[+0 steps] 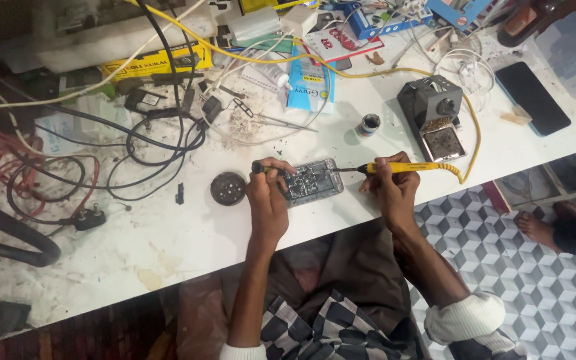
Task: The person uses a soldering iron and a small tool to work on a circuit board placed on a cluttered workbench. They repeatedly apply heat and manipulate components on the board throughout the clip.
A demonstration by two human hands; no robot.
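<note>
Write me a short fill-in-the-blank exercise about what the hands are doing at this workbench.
1. The right hand holds a soldering iron with a ____ handle.
2. Its tip points at the opened ____ lying on the white table.
3. The left hand steadies that device from its ____ end.
4. The black smartphone lies screen up, ____ by either hand.

Missing words: yellow; phone; left; untouched

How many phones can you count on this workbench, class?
2. An opened phone lies at the table's front edge under the left hand; a dark phone lies face up at the far right. Clutter may hide others.
</note>
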